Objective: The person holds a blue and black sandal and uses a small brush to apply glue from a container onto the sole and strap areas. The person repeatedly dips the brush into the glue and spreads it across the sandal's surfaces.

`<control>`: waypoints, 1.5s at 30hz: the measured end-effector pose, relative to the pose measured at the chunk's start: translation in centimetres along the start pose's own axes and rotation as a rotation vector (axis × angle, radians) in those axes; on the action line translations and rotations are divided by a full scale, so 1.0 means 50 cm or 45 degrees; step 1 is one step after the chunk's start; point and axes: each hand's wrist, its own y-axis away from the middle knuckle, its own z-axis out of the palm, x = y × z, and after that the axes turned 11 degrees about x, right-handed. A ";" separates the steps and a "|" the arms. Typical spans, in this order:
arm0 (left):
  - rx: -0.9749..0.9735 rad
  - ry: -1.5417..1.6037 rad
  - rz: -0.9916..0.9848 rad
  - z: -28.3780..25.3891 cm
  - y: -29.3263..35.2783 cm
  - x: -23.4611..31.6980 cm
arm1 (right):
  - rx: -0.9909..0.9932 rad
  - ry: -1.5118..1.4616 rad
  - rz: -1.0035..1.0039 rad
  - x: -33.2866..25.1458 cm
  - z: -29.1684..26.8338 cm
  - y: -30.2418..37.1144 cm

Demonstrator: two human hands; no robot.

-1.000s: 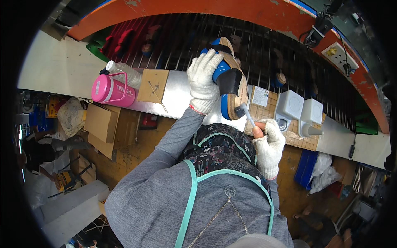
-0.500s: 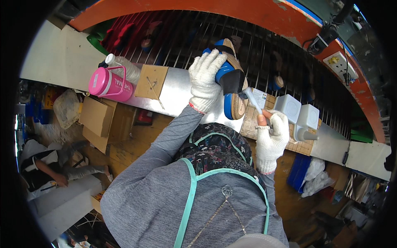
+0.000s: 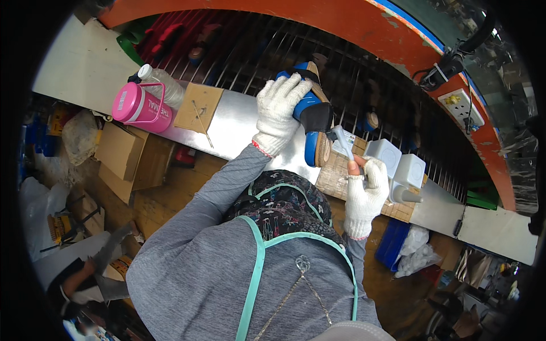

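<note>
"Shoe [image 3: 317, 117], blue and black: where?"

"Over the barred rack [image 3: 250, 51] and the metal counter [image 3: 239, 116], its sole [image 3: 325, 151] turned right, gripped in my gloved left hand [image 3: 280, 109]."

"And your right hand [image 3: 367, 193]?"

"Pinching a pale brush [image 3: 343, 141], its dark head just beside the sole's near end; whether they touch, I can't tell."

Passable left of the left grip [image 3: 278, 111] over the desk [image 3: 236, 122]; blocked farther left by a pink jug [image 3: 141, 107], just right of the right grip [image 3: 365, 196] by white containers [image 3: 384, 156].
</note>
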 end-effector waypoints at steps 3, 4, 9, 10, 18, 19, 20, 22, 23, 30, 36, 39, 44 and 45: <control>-0.002 0.016 -0.001 0.006 -0.002 0.003 | 0.049 0.015 -0.085 0.008 0.003 -0.004; -0.014 0.028 -0.015 0.008 -0.003 0.003 | 0.038 -0.049 -0.090 0.011 0.005 -0.003; -0.164 0.076 -0.108 0.015 0.001 0.010 | -0.071 -0.314 0.088 0.032 0.008 0.004; -0.218 0.099 -0.152 0.017 0.004 0.013 | -0.069 -0.300 0.050 0.037 0.009 0.004; -0.428 0.749 -0.749 0.057 0.079 0.025 | -0.088 -0.264 -0.080 0.058 0.012 -0.022; -0.464 0.880 -0.874 0.066 0.093 0.022 | -0.102 -0.280 -0.077 0.060 0.013 -0.028; -0.600 0.902 -0.961 0.068 0.109 0.015 | -0.114 -0.274 -0.097 0.062 0.013 -0.035; -0.734 0.961 -0.976 0.076 0.133 0.007 | -0.144 -0.301 -0.099 0.067 0.014 -0.051; -0.802 0.987 -0.983 0.078 0.140 0.005 | -0.168 -0.327 -0.093 0.069 0.013 -0.059; -1.592 0.682 -0.519 0.055 0.092 0.049 | -0.310 -0.381 -0.162 0.082 -0.006 -0.119; -1.853 1.078 -1.251 -0.009 0.007 0.099 | -0.329 -0.356 -0.258 0.087 -0.025 -0.142; -1.823 1.203 -1.447 -0.026 -0.028 0.129 | -0.321 -0.343 -0.256 0.091 -0.034 -0.141; -1.880 1.283 -1.533 -0.061 -0.067 0.155 | -0.314 -0.303 -0.236 0.098 -0.050 -0.129; -1.900 1.318 -1.540 -0.064 -0.072 0.158 | -0.306 -0.300 -0.258 0.100 -0.053 -0.127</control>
